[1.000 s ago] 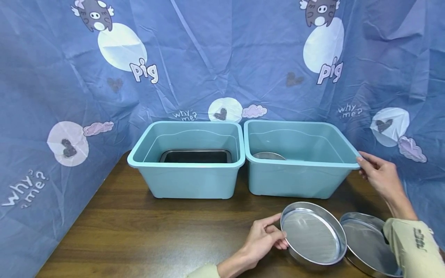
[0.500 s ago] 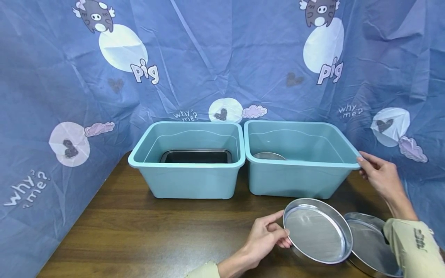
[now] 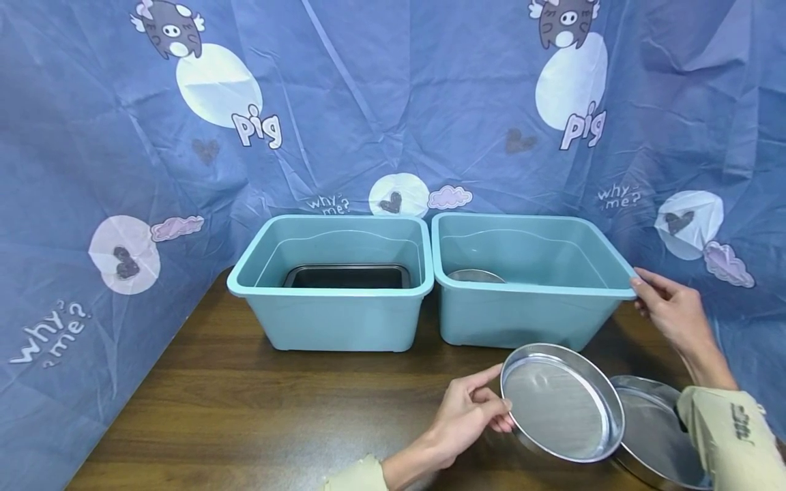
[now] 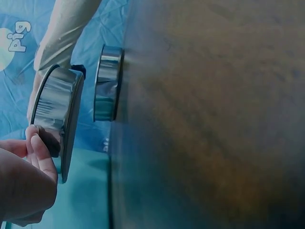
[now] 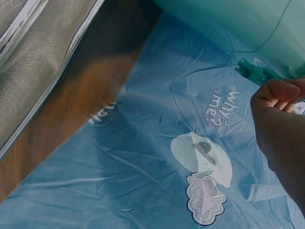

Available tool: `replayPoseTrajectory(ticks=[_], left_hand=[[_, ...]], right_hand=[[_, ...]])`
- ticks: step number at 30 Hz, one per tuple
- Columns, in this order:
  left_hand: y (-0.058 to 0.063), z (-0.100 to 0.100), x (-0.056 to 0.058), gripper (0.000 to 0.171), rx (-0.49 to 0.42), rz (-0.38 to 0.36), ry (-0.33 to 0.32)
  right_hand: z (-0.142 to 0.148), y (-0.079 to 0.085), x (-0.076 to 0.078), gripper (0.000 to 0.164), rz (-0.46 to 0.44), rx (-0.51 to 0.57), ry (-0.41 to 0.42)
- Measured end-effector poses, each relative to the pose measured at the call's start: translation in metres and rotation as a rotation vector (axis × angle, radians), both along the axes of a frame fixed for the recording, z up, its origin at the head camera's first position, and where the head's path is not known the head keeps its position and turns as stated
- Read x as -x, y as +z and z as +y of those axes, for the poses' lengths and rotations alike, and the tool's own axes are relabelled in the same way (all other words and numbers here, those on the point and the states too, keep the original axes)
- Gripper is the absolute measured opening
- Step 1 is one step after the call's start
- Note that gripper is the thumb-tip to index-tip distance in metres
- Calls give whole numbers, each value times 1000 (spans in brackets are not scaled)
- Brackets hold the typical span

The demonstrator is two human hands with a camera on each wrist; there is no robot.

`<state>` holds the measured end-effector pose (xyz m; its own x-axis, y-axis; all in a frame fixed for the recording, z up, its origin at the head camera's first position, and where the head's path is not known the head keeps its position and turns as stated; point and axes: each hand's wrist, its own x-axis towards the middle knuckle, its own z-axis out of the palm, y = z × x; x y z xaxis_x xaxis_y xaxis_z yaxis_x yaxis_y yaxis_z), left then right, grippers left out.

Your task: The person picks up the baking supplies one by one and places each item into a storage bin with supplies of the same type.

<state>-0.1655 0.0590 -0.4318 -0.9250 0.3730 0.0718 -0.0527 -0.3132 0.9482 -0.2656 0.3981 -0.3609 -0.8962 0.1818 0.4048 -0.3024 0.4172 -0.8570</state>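
Left hand: the left hand (image 3: 463, 419) pinches the left rim of the held sieve between thumb and fingers.
Held sieve: the round metal sieve (image 3: 559, 409) is tilted and raised off the wooden table (image 3: 245, 409), near side, right of centre; the left wrist view shows a gap beneath it.
Shift noted: against one second ago, the held sieve sits slightly farther right and toward the far side; its far rim now overlaps the lower front of the right tub in the head view, and it hides more of the second sieve.
Second sieve: the second sieve (image 3: 653, 429) lies on the table at near right, partly covered by the right sleeve (image 3: 733, 423).
Right hand: the right hand (image 3: 675, 310) pinches the right rim of the right tub (image 3: 510, 317); position unchanged.
Right tub contents: a round metal rim (image 3: 475, 275) shows inside, left part; the rest is hidden.
Left tub: the left tub (image 3: 338, 320) holds a black rectangular pan (image 3: 346, 277); both unchanged.
Backdrop: blue printed cloth (image 3: 344, 82), behind both tubs.
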Motion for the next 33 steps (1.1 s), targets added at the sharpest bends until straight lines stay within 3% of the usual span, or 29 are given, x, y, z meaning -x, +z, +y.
replayPoseTrajectory(ticks=[18, 33], left_hand=[[6, -6, 1, 59, 1, 49, -12], [16, -8, 9, 58, 26, 59, -8]], right_hand=[[-2, -1, 1, 28, 4, 24, -1], [-3, -3, 1, 30, 14, 41, 7]])
